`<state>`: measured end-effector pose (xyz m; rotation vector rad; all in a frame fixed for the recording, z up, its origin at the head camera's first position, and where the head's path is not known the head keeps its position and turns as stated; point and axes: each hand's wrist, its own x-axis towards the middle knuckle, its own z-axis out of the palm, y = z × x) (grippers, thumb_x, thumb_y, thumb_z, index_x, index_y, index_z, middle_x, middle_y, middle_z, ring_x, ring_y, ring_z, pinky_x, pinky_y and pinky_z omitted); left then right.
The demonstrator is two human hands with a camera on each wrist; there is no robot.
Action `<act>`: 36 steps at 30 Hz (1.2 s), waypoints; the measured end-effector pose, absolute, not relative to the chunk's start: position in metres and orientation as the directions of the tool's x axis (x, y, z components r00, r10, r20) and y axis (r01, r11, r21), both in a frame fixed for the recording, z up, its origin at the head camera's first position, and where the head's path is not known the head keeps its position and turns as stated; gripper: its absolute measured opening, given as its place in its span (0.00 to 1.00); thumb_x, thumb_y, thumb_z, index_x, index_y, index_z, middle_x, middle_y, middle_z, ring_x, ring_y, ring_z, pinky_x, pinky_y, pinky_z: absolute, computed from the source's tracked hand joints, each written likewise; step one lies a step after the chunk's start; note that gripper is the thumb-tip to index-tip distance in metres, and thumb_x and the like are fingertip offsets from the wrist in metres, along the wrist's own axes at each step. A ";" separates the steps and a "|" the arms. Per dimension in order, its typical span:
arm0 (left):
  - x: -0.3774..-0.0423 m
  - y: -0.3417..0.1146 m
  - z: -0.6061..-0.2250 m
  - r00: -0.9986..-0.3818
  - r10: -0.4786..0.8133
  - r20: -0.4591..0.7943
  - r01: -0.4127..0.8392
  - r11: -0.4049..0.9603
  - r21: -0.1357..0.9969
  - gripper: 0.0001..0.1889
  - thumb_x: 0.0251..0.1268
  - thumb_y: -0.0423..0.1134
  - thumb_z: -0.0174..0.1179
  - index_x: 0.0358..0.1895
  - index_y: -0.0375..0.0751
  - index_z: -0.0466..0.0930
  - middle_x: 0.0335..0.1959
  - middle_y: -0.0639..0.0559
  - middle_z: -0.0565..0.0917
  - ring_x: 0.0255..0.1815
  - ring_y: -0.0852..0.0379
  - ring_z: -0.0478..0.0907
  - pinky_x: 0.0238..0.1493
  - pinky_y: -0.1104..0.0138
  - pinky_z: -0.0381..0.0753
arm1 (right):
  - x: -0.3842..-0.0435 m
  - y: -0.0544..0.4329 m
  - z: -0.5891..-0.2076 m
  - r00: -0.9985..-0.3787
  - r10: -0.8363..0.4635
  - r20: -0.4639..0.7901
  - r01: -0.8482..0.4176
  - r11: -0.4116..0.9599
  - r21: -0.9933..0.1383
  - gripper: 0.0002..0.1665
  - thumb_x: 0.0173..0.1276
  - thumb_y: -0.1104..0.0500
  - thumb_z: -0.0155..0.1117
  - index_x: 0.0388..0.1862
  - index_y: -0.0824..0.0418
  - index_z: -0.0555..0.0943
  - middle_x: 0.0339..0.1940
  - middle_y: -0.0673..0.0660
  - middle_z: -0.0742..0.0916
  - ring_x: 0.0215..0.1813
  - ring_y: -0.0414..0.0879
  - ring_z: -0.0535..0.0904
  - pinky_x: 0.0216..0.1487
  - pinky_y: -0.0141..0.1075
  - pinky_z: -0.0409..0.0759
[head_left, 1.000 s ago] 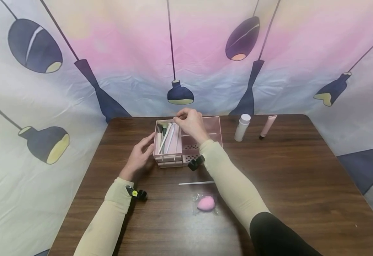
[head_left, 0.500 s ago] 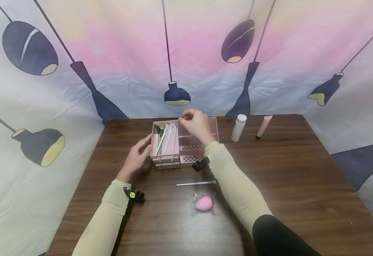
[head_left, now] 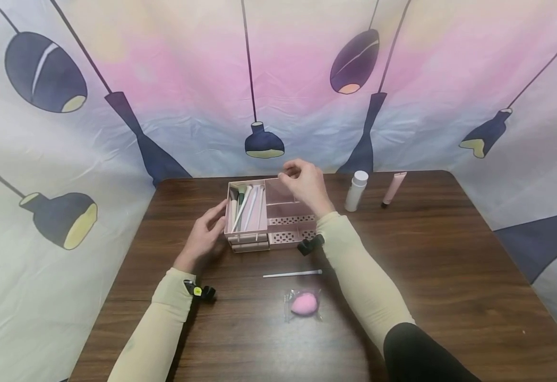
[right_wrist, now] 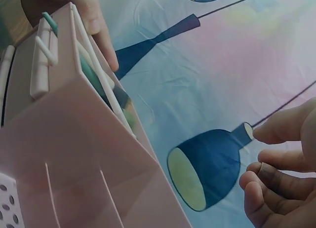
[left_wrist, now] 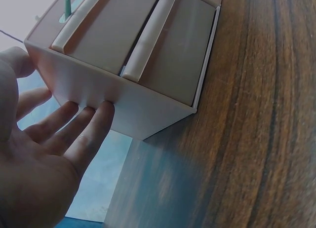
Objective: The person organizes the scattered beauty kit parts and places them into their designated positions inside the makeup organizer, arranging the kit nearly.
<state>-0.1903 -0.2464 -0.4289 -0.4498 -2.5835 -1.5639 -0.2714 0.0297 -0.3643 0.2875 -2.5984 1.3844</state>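
Note:
A pink makeup organizer [head_left: 277, 192] stands at the back of the table. Several makeup brushes [head_left: 242, 204] lean in its left compartment. My left hand [head_left: 204, 233] touches the organizer's left side with extended fingertips, as the left wrist view [left_wrist: 64, 139] shows. My right hand [head_left: 308, 183] hovers over the right part of the organizer, its fingers loosely bent. In the right wrist view nothing shows between the right fingers [right_wrist: 279, 176]. The organizer's front has drawers with long pale handles [left_wrist: 150, 38].
A white brush [head_left: 292, 274] lies in front of the organizer. Nearer is a pink makeup sponge [head_left: 304, 304] in clear wrapping. To the right stand a white bottle [head_left: 357, 191] and a pink tube [head_left: 395, 189]. A lamp-printed cloth [head_left: 202, 79] hangs behind the table.
My right hand has shifted right, from beside the brush compartment to over the right part of the organizer. My left hand keeps its place on the organizer's side.

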 end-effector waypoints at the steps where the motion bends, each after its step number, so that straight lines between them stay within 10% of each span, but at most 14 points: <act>1: -0.190 -0.246 -0.429 -0.952 0.205 0.229 0.298 0.433 0.851 0.26 0.75 0.32 0.49 0.73 0.34 0.61 0.71 0.34 0.65 0.70 0.39 0.65 0.68 0.50 0.66 | -0.271 0.032 -0.364 -0.963 -0.082 0.257 -0.259 0.543 -0.799 0.17 0.63 0.50 0.67 0.49 0.53 0.84 0.40 0.50 0.89 0.41 0.43 0.83 0.47 0.39 0.80; 13: -0.189 -0.244 -0.427 -0.956 0.202 0.215 0.281 0.399 0.873 0.26 0.75 0.32 0.49 0.73 0.33 0.60 0.72 0.34 0.64 0.70 0.40 0.64 0.59 0.84 0.67 | -0.268 0.060 -0.359 -0.955 -0.023 0.295 -0.257 0.562 -0.786 0.17 0.64 0.48 0.65 0.50 0.51 0.84 0.41 0.49 0.89 0.43 0.44 0.84 0.48 0.42 0.81; 22: -0.189 -0.244 -0.427 -0.956 0.195 0.218 0.283 0.430 0.857 0.26 0.74 0.32 0.50 0.73 0.34 0.61 0.72 0.35 0.65 0.72 0.39 0.62 0.71 0.49 0.62 | -0.268 0.081 -0.360 -0.949 0.031 0.314 -0.237 0.586 -0.775 0.16 0.65 0.50 0.65 0.51 0.51 0.84 0.42 0.51 0.89 0.44 0.46 0.85 0.51 0.44 0.81; 36: -0.190 -0.245 -0.429 -0.953 0.202 0.225 0.293 0.440 0.849 0.26 0.74 0.32 0.49 0.73 0.34 0.61 0.72 0.35 0.65 0.72 0.39 0.62 0.71 0.48 0.62 | -0.265 0.111 -0.359 -0.932 0.073 0.356 -0.251 0.579 -0.776 0.17 0.64 0.51 0.65 0.52 0.51 0.84 0.42 0.53 0.89 0.43 0.48 0.85 0.45 0.45 0.82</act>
